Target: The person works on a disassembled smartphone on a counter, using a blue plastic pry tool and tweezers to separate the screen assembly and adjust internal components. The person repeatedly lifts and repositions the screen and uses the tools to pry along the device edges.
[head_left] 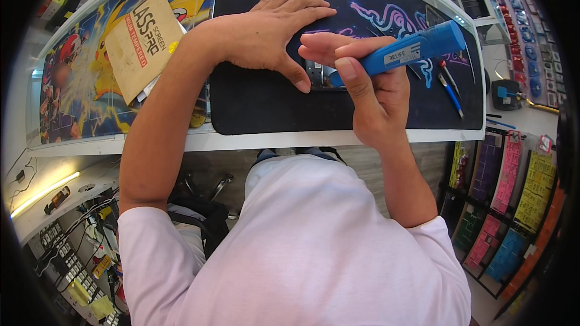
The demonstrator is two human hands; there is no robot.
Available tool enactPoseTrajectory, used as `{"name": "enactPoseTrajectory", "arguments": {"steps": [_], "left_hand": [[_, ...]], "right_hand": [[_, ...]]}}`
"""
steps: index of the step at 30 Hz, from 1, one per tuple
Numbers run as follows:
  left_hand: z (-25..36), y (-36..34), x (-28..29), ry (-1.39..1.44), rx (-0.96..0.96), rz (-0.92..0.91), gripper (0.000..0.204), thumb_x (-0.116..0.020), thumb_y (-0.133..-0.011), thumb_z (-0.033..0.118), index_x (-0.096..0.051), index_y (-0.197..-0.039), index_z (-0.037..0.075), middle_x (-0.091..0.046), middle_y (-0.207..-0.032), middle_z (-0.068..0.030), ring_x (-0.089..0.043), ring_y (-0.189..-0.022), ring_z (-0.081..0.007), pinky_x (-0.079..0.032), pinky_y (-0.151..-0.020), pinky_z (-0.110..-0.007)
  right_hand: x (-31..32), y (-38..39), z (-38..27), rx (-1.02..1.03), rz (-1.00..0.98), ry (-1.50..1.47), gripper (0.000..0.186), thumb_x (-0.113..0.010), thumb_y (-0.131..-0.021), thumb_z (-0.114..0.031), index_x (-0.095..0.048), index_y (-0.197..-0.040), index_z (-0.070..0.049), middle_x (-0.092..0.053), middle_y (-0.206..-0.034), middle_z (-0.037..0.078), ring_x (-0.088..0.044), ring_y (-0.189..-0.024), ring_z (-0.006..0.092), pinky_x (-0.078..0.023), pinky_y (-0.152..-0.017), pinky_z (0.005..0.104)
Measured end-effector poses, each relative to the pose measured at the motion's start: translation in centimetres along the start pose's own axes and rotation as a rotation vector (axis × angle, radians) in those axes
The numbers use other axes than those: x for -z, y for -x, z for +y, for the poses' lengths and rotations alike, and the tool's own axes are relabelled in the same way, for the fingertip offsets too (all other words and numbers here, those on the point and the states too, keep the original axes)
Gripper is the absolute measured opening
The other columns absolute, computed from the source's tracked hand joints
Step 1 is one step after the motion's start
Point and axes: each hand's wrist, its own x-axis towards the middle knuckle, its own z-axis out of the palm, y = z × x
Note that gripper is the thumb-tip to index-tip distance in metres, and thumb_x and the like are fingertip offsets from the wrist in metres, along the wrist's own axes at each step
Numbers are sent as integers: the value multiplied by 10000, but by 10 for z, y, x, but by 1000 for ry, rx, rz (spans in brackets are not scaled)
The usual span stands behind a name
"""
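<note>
My left hand (281, 36) rests with fingers stretched out on the black mat (260, 102), its thumb down at the left edge of a small dark device (317, 71), probably a phone. My right hand (374, 87) grips a thick blue cylindrical tool (417, 48), tilted, with its lower end down at the device. My right hand and the tool hide much of the device. Right of the hands, a blue pen (453, 98) and other slim tools (447, 75) lie on the mat.
A tan envelope (145, 45) and papers lie on a colourful cartoon mat (78, 102) at left. The white counter edge (260, 139) runs before me. Racks of small coloured packets (501, 187) stand at right. A lit shelf (36, 196) with cables is at lower left.
</note>
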Motion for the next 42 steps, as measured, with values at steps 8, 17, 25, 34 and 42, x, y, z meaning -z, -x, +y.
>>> {"name": "enactPoseTrajectory", "arguments": {"steps": [8,17,25,34,42], "left_hand": [[-2,-1,-2,-26,10,-2,1252,-969,-735,521,-331,-1769,216,-257,-1836,-127,-180,-1713,-361,-228,-1390,-518],[-3,-2,-1,-19,2,-12,1257,-967,-732,531,-330,-1768,213,-257,-1836,-131,-177,-1713,-364,-219,-1392,-518],[-1,-1,-1,-12,5,-6,1251,-965,-738,543,-333,-1767,218,-262,-1834,-131,-180,-1712,-367,-226,-1387,-522],[-4,-1,-1,-6,-13,2,1239,-956,-755,569,-333,-1766,215,-270,-1831,-135,-182,-1710,-383,-228,-1387,-532],[-2,-1,-2,-4,17,-3,1248,-955,-745,572,-338,-1763,196,-278,-1830,-139,-183,-1711,-383,-233,-1387,-537]], "right_hand": [[1,0,1,-2,11,-9,173,-568,-1180,-146,-611,-1315,-47,-742,-1360,297,-773,-1226,404,-609,-1102,509],[0,-1,1,-1,17,-13,175,-571,-1179,-154,-620,-1315,-55,-745,-1356,293,-775,-1223,404,-610,-1103,511],[-3,-1,1,14,20,-10,168,-579,-1174,-139,-616,-1310,-47,-753,-1338,289,-779,-1215,390,-613,-1098,501],[-3,-1,-3,-1,-22,59,159,-583,-1170,-113,-605,-1290,-11,-760,-1303,288,-783,-1199,372,-619,-1086,484],[-4,-1,-3,-7,-12,34,180,-589,-1169,-124,-608,-1312,-16,-760,-1299,288,-779,-1206,377,-616,-1092,489]]}}
